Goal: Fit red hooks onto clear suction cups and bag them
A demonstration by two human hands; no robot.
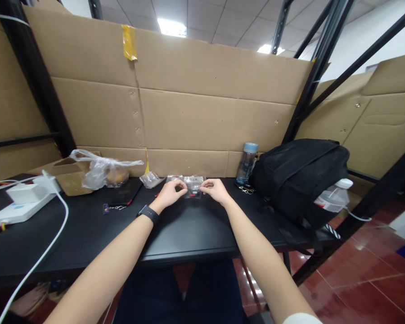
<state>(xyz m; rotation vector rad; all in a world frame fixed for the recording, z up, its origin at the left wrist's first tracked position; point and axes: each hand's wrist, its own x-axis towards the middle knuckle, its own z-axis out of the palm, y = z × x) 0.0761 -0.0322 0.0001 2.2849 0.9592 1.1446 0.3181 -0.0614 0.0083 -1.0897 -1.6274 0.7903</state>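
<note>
Both my arms reach forward over a black table. My left hand, with a black band on its wrist, pinches the left side of a small clear plastic bag. My right hand pinches the same bag's right side. The bag lies at the table's far middle and shows small red bits inside; I cannot make out what they are. More clear bags lie just behind it.
A black backpack and a blue-capped water bottle stand at the right. At the left are a white power strip with its cable, a cardboard box, a crumpled plastic bag, a phone. Cardboard walls stand behind.
</note>
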